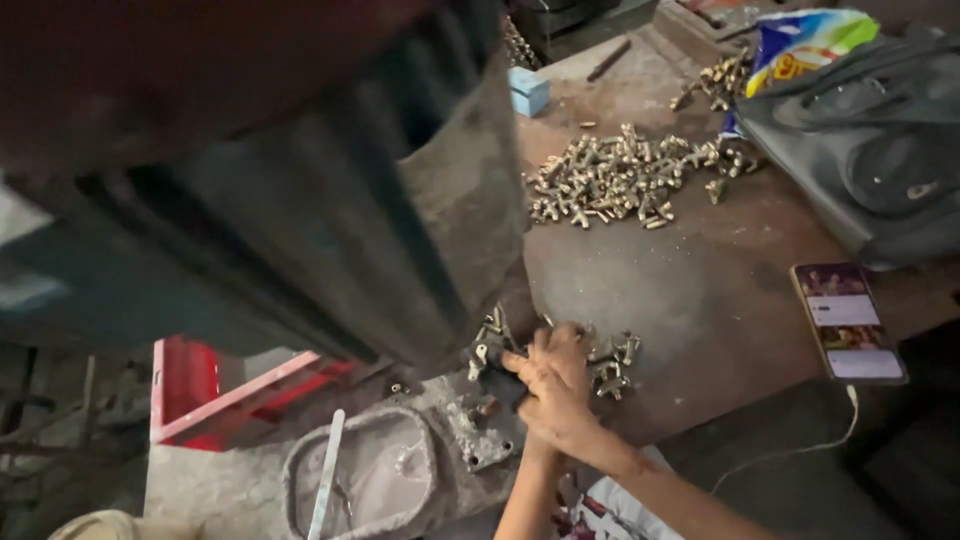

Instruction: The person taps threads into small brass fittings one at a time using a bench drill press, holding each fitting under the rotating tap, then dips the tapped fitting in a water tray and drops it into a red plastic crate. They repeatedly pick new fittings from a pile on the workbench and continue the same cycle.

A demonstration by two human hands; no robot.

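Note:
My two hands meet at the bottom centre, one over the other, at the foot of a big dark machine [330, 200]. My right hand [556, 372] lies on top with its fingers curled toward a small dark fixture [488, 358] that holds brass fittings. My left hand [537, 422] is mostly hidden beneath it. A small heap of brass fittings [612, 365] lies just right of the hands on the rusty metal table [680, 280]. What either hand grips is hidden.
A large pile of brass fittings [620, 178] lies further back. A phone [848, 322] with a white cable rests at the table's right edge, near a dark bag [870, 140] and a colourful packet [800, 40]. A small blue box [528, 90], a red frame [200, 395] and a grey basin [370, 480] are also here.

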